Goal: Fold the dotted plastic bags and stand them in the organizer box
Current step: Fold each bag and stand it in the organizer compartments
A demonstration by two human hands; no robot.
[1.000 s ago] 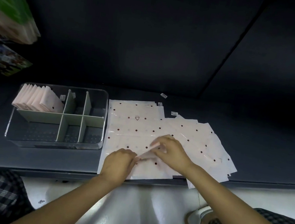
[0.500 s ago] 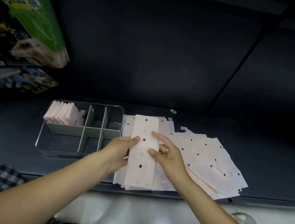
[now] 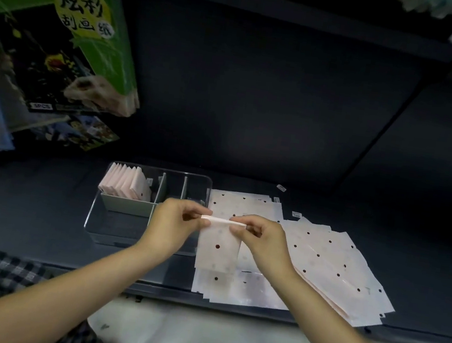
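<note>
A: Where is the bag you are working on?

B: Your left hand [image 3: 174, 222] and right hand [image 3: 260, 236] each pinch one end of the top fold of a folded dotted bag [image 3: 218, 246]. You hold it raised above the table [image 3: 40, 203]; the folded edge runs level between your fingertips and the rest hangs down from it.

A: State of each hand?

B: Both are clamped on the bag, thumb and fingers curled round the fold. The two hands are near each other but apart.

A: Position of the organizer box?

B: The clear organizer box [image 3: 112, 228] stands on the table just left of your left hand, which overlaps its right part. Its rear left compartment holds a row of folded bags [image 3: 125, 185] standing upright, leaning together.

A: And the unfolded stock?

B: A pile of flat dotted bags [image 3: 322, 260] lies on the table below and to the right of your hands, fanned out, reaching the near table edge.

A: Anything else?

B: A green printed package [image 3: 72, 33] hangs at upper left.
</note>
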